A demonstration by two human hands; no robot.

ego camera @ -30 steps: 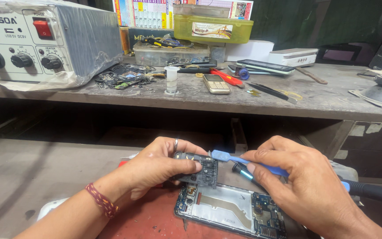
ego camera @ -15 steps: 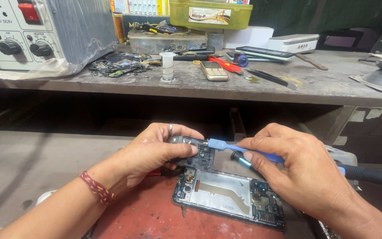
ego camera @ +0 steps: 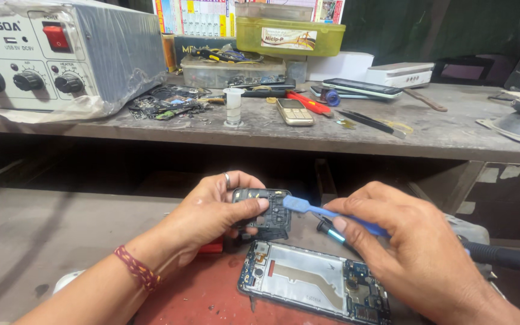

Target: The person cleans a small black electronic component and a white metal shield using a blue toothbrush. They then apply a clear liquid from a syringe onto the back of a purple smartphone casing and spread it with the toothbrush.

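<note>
At the red mat's upper edge, the left hand pinches one black cover, the right hand grips one blue pry tool, above one opened phone.

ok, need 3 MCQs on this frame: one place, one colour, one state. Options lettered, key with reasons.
1. Where does the opened phone lie?
A. on the red mat, below the hands
B. on the upper shelf
C. on the grey station

2. What colour is the flat pry tool in the right hand?
A. red
B. blue
C. yellow

3. How is the small black circuit piece held?
A. lying loose on the mat
B. clamped in a vice
C. pinched in the left hand, above the phone

Key: 1 A, the frame rests on red matting. 2 B, its flat tip and shaft are blue. 3 C, thumb and fingers grip it, clear of the mat.
</note>
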